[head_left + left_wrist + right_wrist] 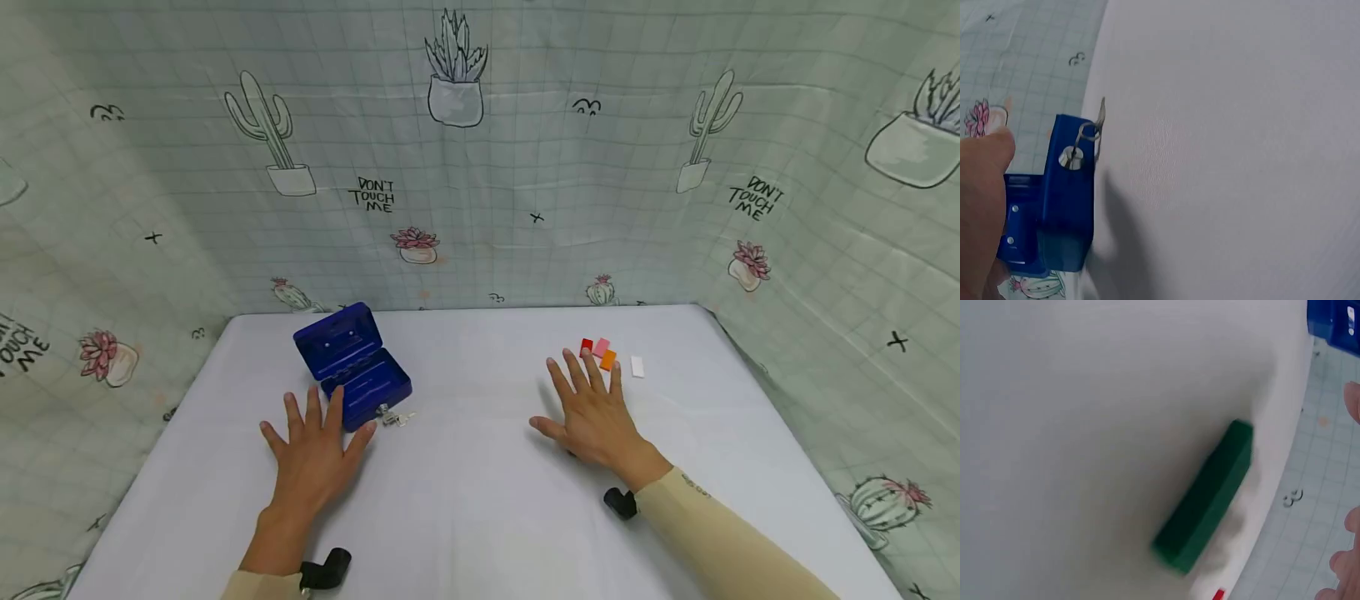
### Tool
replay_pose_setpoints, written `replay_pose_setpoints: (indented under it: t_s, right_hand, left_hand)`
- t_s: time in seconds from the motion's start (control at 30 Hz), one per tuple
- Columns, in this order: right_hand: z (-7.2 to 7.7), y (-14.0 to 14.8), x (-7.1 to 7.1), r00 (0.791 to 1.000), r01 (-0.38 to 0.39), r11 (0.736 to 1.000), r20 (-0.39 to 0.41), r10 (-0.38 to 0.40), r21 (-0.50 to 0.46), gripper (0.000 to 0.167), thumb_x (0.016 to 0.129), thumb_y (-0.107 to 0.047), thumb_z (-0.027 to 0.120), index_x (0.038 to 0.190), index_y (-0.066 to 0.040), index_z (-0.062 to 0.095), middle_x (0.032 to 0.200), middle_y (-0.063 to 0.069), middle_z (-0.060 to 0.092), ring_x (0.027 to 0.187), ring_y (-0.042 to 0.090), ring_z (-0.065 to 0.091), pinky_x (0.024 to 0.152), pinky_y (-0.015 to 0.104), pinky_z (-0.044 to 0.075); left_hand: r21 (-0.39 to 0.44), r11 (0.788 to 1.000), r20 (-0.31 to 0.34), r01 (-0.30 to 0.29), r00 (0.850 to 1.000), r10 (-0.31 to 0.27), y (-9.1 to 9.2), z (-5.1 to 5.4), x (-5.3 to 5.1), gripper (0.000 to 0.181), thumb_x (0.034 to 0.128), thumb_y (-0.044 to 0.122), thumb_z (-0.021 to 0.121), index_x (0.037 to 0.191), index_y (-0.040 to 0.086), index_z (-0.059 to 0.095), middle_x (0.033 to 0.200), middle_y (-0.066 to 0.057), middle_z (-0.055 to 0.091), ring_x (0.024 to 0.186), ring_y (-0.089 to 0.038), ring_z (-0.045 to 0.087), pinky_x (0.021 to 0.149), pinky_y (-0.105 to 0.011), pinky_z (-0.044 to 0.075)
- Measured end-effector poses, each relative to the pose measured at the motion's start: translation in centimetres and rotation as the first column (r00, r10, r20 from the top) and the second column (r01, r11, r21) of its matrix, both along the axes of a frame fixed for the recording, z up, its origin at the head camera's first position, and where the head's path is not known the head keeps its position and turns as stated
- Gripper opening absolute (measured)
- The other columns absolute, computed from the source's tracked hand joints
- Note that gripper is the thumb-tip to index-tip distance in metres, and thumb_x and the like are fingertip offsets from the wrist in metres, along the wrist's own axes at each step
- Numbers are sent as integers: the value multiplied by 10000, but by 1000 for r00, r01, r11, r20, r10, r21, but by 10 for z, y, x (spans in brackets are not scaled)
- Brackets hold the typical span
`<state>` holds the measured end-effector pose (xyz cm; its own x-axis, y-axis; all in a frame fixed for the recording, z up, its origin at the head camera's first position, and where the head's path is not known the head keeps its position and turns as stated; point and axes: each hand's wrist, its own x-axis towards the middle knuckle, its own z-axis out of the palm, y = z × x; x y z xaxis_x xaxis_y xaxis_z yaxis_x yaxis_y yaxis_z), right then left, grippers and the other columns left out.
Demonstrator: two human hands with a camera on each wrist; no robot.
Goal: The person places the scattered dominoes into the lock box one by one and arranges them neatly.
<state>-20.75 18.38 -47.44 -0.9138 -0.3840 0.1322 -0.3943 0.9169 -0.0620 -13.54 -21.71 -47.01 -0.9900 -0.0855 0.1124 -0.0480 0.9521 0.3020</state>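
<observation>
A small blue metal cash box (378,385) stands on the left side of the table with its lid raised. Keys on a ring (395,418) hang from its lock (1071,158). My left hand (311,467), fingers spread, is over the table just in front of the box and holds nothing. My right hand (596,421) is also spread and holds nothing, near red (586,345), pink (601,347), orange (607,360) and white (637,367) small blocks. A long green block (1207,497) lies beneath the right hand, mostly hidden in the head view.
The white-covered table (465,500) meets a patterned cloth (510,167) at its back and sides. Each wrist carries a black camera mount, such as the left one (327,570) and the right one (621,503).
</observation>
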Motion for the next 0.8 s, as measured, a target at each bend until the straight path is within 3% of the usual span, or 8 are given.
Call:
replay_pose_setpoints:
  t_s: [0.2, 0.43, 0.53, 0.63, 0.8]
  right_hand:
    - [13, -41, -24, 995, -94, 995, 21, 94, -22, 960, 984, -713, 535, 1694, -152, 215, 1769, 157, 148, 1640, 412, 61, 1292, 681, 11]
    - [24, -110, -47, 976, -204, 979, 69, 205, -16, 958, 1002, -712, 503, 1701, -145, 175, 1777, 139, 113, 1647, 371, 71, 1311, 639, 34]
    - [23, -141, -56, 966, -243, 970, 90, 242, -1, 950, 1012, -706, 498, 1703, -147, 163, 1778, 121, 122, 1648, 353, 81, 1313, 633, 65]
    - [21, -168, -62, 952, -281, 960, 126, 279, 4, 955, 1015, -698, 505, 1703, -140, 149, 1779, 105, 128, 1649, 333, 90, 1318, 614, 93]
    - [17, -196, -66, 923, -323, 946, 224, 311, 15, 1023, 992, -684, 569, 1701, -104, 113, 1784, 80, 108, 1655, 284, 75, 1335, 540, 106]
  left_hand:
    - [55, 997, -36, -45, 998, 47, -8, 1, -6, 887, 1046, 539, 551, 1611, -86, 273, 1651, -426, 185, 1540, -647, 61, 1206, -814, 27]
    - [138, 989, 27, -51, 998, 48, -13, 2, -21, 953, 1073, 514, 522, 1609, -159, 113, 1679, -421, 67, 1567, -600, 37, 1283, -679, 55]
    - [161, 985, 50, -68, 997, 61, -10, 2, -30, 957, 1091, 491, 502, 1598, -184, 51, 1688, -411, 32, 1566, -593, 79, 1283, -654, 122]
    - [183, 979, 54, -88, 995, 79, -6, -3, -39, 940, 1102, 471, 492, 1591, -196, 45, 1686, -412, 44, 1551, -594, 156, 1264, -650, 213]
    - [262, 956, 123, -132, 987, 102, -5, -14, -45, 957, 1095, 499, 478, 1609, -161, 13, 1706, -375, 50, 1552, -562, 201, 1246, -642, 274]
